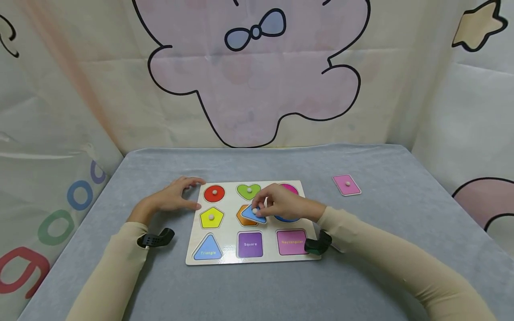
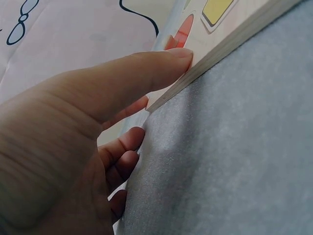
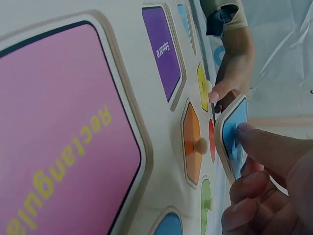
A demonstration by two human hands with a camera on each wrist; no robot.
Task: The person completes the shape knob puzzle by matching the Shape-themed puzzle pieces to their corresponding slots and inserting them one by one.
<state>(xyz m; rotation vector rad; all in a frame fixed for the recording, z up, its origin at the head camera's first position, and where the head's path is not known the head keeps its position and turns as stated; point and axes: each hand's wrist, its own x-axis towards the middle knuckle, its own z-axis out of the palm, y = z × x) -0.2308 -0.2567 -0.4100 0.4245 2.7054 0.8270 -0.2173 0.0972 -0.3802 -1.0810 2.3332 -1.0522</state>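
A white wooden shape-puzzle board (image 1: 230, 243) lies flat on the table. My right hand (image 1: 283, 203) pinches the small knob of a blue triangle puzzle piece (image 3: 236, 128), held above the orange hexagon (image 3: 191, 142). At the board's upper left corner is my left hand (image 1: 170, 196), its thumb on the edge and its other fingers loosely bent. Along the near row, the triangle slot (image 1: 208, 247), square slot (image 1: 250, 240) and rectangle slot (image 1: 290, 236) show printed words and no knobs. A yellow pentagon (image 1: 211, 217), red circle (image 1: 214, 193) and green heart (image 1: 247, 191) sit in the board.
A pink puzzle piece (image 1: 343, 188) with a knob lies on the grey cloth (image 1: 381, 209), right of the board. Behind my right hand, a magenta shape (image 1: 291, 188) and a blue shape (image 1: 286, 219) are partly hidden. A printed curtain (image 1: 257, 89) hangs behind the table.
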